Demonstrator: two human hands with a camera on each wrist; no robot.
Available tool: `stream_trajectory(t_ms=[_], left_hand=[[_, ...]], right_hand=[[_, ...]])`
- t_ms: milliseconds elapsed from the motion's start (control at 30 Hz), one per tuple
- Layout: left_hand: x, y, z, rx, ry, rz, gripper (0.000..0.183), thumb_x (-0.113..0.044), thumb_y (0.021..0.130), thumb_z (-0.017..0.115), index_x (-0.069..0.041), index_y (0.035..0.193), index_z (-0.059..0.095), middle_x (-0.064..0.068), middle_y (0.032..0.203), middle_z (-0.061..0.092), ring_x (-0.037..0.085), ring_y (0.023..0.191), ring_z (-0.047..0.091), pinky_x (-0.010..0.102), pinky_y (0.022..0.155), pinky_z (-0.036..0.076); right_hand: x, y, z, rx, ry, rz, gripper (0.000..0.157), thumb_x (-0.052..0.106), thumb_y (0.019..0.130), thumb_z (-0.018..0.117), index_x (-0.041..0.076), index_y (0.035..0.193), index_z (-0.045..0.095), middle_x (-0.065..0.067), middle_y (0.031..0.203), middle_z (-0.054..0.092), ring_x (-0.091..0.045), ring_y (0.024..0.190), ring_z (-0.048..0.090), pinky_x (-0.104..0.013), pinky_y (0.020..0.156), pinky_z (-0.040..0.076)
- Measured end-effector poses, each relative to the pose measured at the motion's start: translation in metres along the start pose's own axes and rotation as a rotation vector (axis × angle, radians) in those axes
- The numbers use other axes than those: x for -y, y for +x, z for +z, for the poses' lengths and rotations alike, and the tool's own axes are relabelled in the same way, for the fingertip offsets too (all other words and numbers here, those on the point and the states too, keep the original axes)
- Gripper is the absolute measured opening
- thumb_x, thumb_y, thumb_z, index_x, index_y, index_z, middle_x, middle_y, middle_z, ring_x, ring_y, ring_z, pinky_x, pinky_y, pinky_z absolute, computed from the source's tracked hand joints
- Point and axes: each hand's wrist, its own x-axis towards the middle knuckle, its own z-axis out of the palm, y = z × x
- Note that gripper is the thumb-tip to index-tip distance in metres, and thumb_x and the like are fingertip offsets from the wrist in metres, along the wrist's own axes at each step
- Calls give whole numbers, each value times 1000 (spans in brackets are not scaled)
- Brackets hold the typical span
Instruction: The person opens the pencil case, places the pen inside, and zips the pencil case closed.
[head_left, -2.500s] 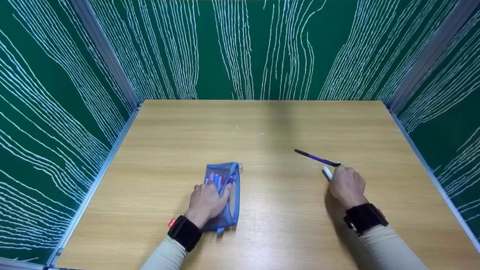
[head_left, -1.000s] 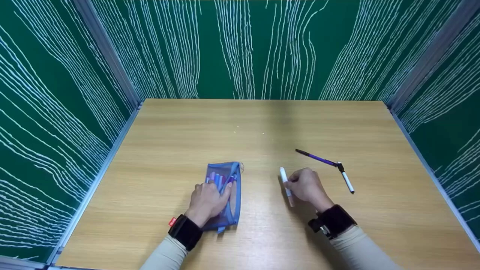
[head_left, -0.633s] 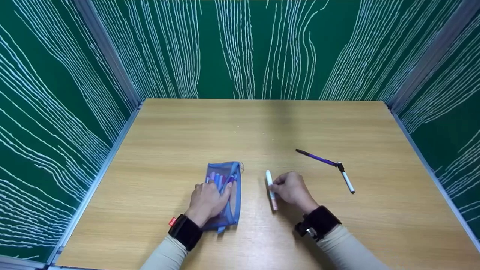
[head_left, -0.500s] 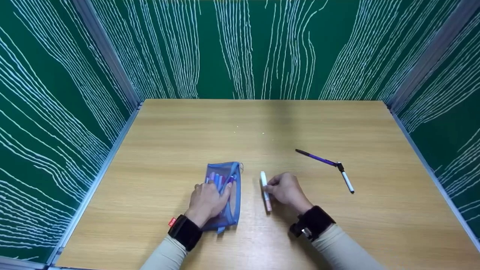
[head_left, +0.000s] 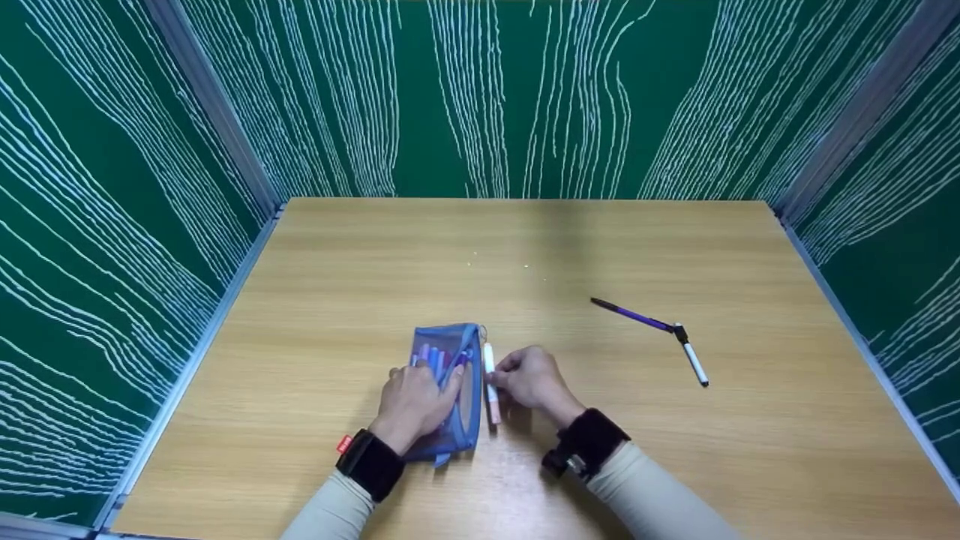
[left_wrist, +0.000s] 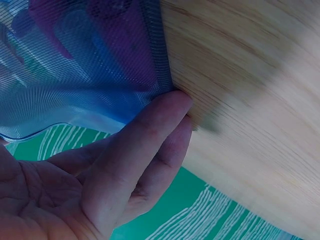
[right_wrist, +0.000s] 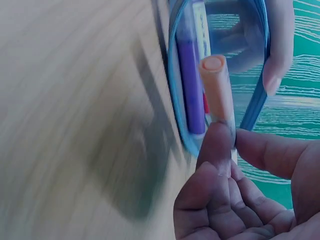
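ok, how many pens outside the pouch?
3: a white-and-peach pen in the right hand; a purple pen and a white-and-black pen on the table, farther right. One under the pouch could be hidden.

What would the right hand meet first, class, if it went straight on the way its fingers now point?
The right hand, its pinched marker leading, would probably meet the blue mesh pouch first, at its open side; how much gap lies between is hard to judge.
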Motion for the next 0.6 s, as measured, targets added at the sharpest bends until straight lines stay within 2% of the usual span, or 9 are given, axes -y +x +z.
stream_trajectory(t_ms=[167,400,600], left_hand=[[0,0,1,5,-11,-9,66,-65,102,39,-6,81,60,13,82,61,28,77,56,41,66,48],[-1,1,0,19,-27,-26,67,-65,102,39,-4,86,62,12,82,58,28,77,53,40,66,46],[1,-1,1,-21,-11,10,64,-60,102,42,-3,85,64,13,82,61,30,76,57,42,65,48]], right_hand=[[5,1,12,12,74,0,8,9,87,81,4,89,75,-7,77,73,-17,63,69,-34,62,59],[7,4,25,43,172,7,8,7,88,79,3,86,73,-9,75,72,-15,59,69,-29,57,56],[8,7,39,57,277,-5,8,2,90,75,-1,84,71,-10,74,72,-15,56,69,-30,55,58]])
